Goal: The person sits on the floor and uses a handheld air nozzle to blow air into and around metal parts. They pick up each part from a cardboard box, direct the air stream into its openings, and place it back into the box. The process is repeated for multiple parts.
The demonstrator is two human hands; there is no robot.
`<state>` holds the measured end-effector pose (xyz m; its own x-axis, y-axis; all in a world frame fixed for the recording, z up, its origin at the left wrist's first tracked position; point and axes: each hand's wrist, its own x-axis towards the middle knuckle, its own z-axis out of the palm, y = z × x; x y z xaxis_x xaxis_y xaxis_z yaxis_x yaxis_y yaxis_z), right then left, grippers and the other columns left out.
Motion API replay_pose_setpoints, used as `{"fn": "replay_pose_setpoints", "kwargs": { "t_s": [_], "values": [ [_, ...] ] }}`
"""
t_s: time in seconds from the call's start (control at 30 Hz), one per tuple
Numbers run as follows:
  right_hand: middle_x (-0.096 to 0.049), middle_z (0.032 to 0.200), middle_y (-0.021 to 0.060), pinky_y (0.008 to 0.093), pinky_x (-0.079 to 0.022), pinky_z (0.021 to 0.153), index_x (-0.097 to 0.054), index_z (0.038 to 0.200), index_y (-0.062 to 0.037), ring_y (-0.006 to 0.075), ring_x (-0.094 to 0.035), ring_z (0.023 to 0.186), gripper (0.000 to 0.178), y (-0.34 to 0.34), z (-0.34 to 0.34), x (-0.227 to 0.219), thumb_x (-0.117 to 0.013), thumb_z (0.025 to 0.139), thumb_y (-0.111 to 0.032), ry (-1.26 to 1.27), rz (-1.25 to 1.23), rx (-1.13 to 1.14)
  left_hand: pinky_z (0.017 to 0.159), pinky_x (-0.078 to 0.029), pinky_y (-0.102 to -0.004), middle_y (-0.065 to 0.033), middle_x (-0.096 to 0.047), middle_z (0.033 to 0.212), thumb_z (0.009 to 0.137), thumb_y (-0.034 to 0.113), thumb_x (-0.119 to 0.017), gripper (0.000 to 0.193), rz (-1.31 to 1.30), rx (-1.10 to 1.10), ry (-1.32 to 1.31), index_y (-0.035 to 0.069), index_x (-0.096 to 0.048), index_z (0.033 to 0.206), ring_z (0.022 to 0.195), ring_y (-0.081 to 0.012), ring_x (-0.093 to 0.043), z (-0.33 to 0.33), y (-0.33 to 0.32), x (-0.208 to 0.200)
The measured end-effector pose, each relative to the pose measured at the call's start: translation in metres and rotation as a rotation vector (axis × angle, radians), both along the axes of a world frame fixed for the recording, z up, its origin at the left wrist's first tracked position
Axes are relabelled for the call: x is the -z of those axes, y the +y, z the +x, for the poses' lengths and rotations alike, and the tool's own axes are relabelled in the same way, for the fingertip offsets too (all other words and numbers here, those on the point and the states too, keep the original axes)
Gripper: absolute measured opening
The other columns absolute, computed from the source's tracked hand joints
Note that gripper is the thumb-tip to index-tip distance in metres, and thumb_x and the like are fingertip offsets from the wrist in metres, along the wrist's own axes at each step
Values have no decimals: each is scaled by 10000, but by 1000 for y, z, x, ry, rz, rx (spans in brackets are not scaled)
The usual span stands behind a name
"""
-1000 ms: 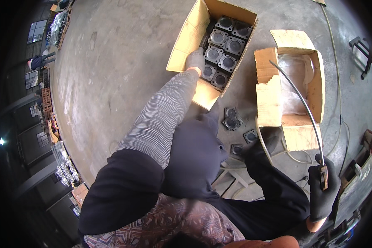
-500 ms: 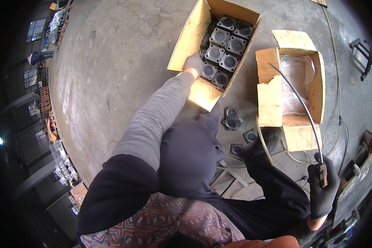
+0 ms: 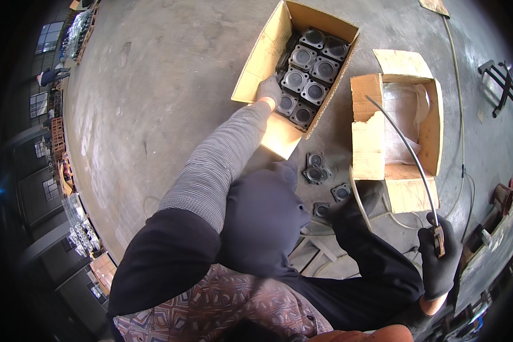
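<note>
My left hand, in a grey glove, reaches over the near left edge of an open cardboard box. The hand rests beside rows of dark, square-flanged metal parts with round centres, packed inside. Its fingers go down between the parts and the box wall, so their grip is hidden. In my right hand, gloved in dark grey, is the short brownish handle of a long, thin, curved metal rod. The rod's far tip hangs over the left flap of a second open cardboard box, which has whitish plastic lining inside.
Several loose flanged metal parts lie on the concrete floor near my knees. A hose runs along the floor on the right. Farther right stand a black metal frame and a metal-topped bench. Another person is at the far left.
My right hand and the curved rod have shifted slightly left. My left hand stays at the same edge of the box, and the packed parts look unchanged.
</note>
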<state>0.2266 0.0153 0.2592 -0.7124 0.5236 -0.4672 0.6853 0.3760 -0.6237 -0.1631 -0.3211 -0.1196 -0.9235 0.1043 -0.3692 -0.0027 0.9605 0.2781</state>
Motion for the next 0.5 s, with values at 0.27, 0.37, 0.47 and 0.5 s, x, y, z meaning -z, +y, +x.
{"fn": "replay_pose_setpoints", "kwargs": {
  "t_s": [0.27,0.37,0.47,0.5],
  "values": [
    [-559,763,13,241,-435,626,-701,1210,25,45,-510,702,297,3,6,-2,-722,914,37,6,-17,9,1132,-505,-454,-266,-661,1404,991,70,-504,479,9,86,-81,34,-570,1464,1322,-411,-632,12,-10,-44],
    [-559,763,14,238,-434,627,-705,1210,24,46,-508,702,298,4,8,-2,-717,913,39,-6,-50,30,1151,-486,-453,-251,-654,1428,998,84,-506,500,11,103,-91,33,-532,1494,1351,-398,-615,14,-8,-56],
    [-556,760,15,240,-436,628,-709,1200,22,47,-508,698,292,4,10,-4,-713,909,39,17,-12,4,1163,-472,-457,-240,-647,1447,1015,120,-509,492,-93,148,-111,24,-521,1497,1384,-381,-593,11,2,-65],
    [-555,759,15,240,-436,627,-710,1199,20,48,-508,697,292,4,10,-4,-713,907,39,7,-1,10,1166,-469,-459,-237,-644,1453,1021,134,-509,487,-153,171,-122,20,-522,1494,1396,-376,-584,9,7,-69]
  ]
}}
